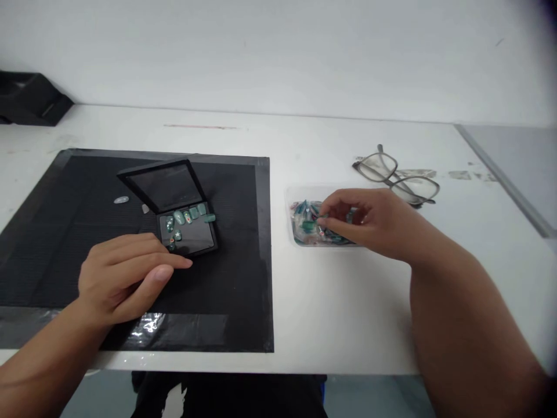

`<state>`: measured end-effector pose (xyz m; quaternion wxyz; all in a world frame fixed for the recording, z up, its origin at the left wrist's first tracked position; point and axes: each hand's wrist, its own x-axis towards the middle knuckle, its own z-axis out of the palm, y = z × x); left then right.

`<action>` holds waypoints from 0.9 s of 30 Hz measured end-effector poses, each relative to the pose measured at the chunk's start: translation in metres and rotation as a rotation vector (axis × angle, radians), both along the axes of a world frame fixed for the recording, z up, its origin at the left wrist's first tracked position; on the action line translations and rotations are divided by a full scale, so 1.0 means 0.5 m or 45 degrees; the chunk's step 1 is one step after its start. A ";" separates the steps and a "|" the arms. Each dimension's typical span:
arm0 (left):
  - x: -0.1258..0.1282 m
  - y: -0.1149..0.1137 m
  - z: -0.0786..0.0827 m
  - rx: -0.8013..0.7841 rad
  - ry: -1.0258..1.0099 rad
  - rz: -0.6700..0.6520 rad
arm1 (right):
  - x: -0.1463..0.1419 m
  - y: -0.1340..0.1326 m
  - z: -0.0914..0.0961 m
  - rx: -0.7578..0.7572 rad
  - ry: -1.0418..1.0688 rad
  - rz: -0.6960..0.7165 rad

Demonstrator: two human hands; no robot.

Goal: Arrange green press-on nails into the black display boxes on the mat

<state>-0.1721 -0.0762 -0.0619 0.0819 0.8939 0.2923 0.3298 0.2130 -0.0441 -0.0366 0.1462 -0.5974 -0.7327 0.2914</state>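
A small black case (187,235) with its clear lid (164,186) raised sits on a black mat (243,261). Several green press-on nails (189,216) lie in a row inside it. My left hand (124,276) rests flat on the mat, fingers stretched out, fingertips touching the case's front left corner. My right hand (369,223) reaches into a shallow clear tray (297,223) of mixed green and pink nails, with thumb and fingers pinched together among them. What they pinch is too small to make out.
A pair of glasses (398,177) lies folded behind the tray on the white table (339,313). One loose pale nail (121,200) lies on the mat left of the lid. A black object (30,98) sits at the far left corner. A grey panel (513,168) borders the right.
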 end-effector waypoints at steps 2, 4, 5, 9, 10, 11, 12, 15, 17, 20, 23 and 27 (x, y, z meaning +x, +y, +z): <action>0.000 0.000 -0.001 0.007 0.005 0.000 | -0.002 -0.001 0.001 0.084 -0.091 -0.001; 0.000 0.001 -0.002 0.008 0.013 0.000 | -0.008 -0.002 0.002 0.083 -0.156 -0.003; 0.001 0.001 -0.002 0.007 0.014 -0.002 | -0.011 -0.002 0.002 0.046 -0.174 -0.013; 0.004 0.001 0.000 0.001 0.021 -0.009 | -0.023 0.001 -0.004 -0.148 -0.191 -0.030; 0.004 0.001 0.001 0.004 0.025 -0.010 | -0.024 0.002 -0.005 -0.175 -0.189 -0.021; 0.005 0.000 0.001 0.007 0.026 -0.013 | -0.025 0.002 -0.006 -0.185 -0.180 -0.007; 0.005 0.000 0.002 0.009 0.027 -0.020 | -0.026 0.001 -0.007 -0.174 -0.165 0.003; 0.003 -0.001 0.003 0.012 0.028 -0.034 | -0.027 -0.003 -0.004 -0.109 -0.086 0.000; 0.001 -0.001 0.002 0.022 0.028 -0.027 | -0.027 -0.007 -0.002 -0.087 -0.012 -0.034; -0.002 -0.001 0.001 0.016 0.022 -0.022 | -0.024 -0.010 -0.002 -0.026 0.066 -0.046; -0.004 -0.001 0.000 0.011 0.014 -0.035 | -0.021 -0.010 -0.003 0.128 0.134 0.009; -0.002 0.001 0.000 0.029 0.004 -0.039 | -0.025 -0.013 0.001 0.325 0.226 0.045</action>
